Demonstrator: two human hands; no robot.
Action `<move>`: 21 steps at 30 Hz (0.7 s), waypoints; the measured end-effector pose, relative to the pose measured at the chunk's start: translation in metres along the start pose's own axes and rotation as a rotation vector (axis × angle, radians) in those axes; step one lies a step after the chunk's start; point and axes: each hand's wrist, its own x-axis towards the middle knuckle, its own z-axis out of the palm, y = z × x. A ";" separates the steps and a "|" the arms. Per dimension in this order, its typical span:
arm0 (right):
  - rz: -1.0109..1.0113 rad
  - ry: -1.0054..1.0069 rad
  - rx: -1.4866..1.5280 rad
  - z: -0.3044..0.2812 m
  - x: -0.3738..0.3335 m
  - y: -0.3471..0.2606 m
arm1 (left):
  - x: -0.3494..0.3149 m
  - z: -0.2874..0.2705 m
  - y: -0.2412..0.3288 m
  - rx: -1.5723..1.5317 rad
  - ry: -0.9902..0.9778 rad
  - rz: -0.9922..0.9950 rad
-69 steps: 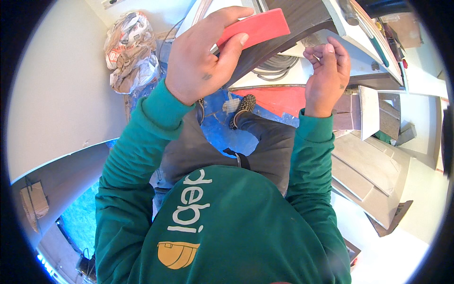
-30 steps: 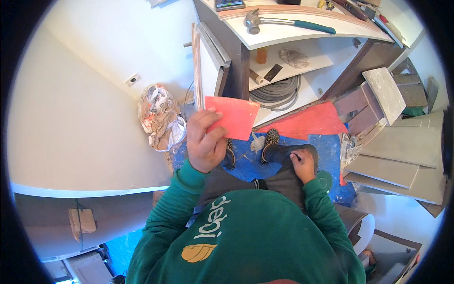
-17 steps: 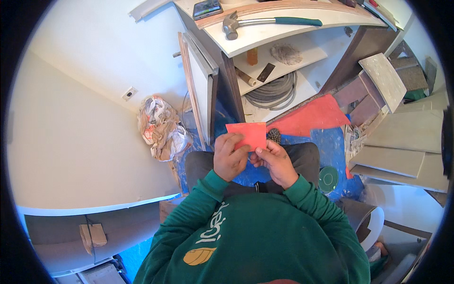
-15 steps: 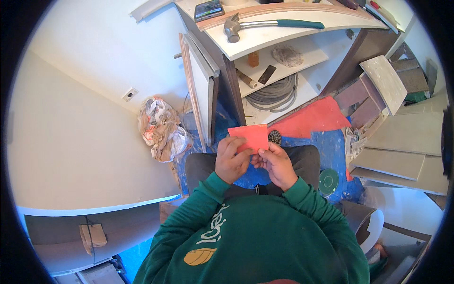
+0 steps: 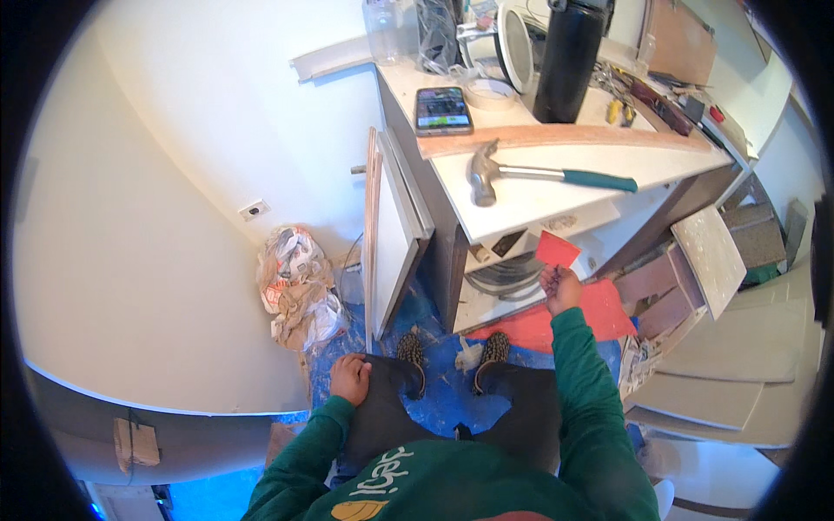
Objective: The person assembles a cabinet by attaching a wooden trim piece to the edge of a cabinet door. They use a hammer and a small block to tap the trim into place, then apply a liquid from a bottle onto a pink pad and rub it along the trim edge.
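My right hand (image 5: 560,288) is stretched forward in front of the cabinet. It grips a small red sheet (image 5: 557,249), flat and square-edged, that looks like sandpaper. The sheet sticks out beyond my fingers, before the cabinet's open shelf space. My left hand (image 5: 350,379) lies on my left thigh with its fingers laid over the knee, holding nothing. A larger red sheet (image 5: 599,318) lies on the floor below my right hand. On the white cabinet top (image 5: 452,187) rests a claw hammer (image 5: 556,176) with a green grip.
Behind the hammer are a phone (image 5: 443,110), a roll of tape (image 5: 490,95) and a black bottle (image 5: 570,62). Coiled grey hose (image 5: 508,276) sits inside the cabinet. Panels (image 5: 395,230) lean at its left, near crumpled bags (image 5: 298,282). Boards (image 5: 721,382) are stacked at right.
Both hands held the red sheet over my lap. My left hand has let go and dropped to my thigh; my right has carried the sheet forward and right. The view has tilted up.
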 end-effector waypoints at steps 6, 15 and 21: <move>-0.024 0.116 -0.095 0.019 0.119 -0.008 | 0.015 -0.012 0.016 0.059 -0.121 -0.163; -0.301 -0.009 0.067 0.008 0.195 0.013 | 0.024 -0.011 0.006 0.094 -0.157 -0.187; -0.303 0.044 -0.060 -0.006 0.199 0.012 | 0.028 -0.013 0.008 0.073 -0.152 -0.203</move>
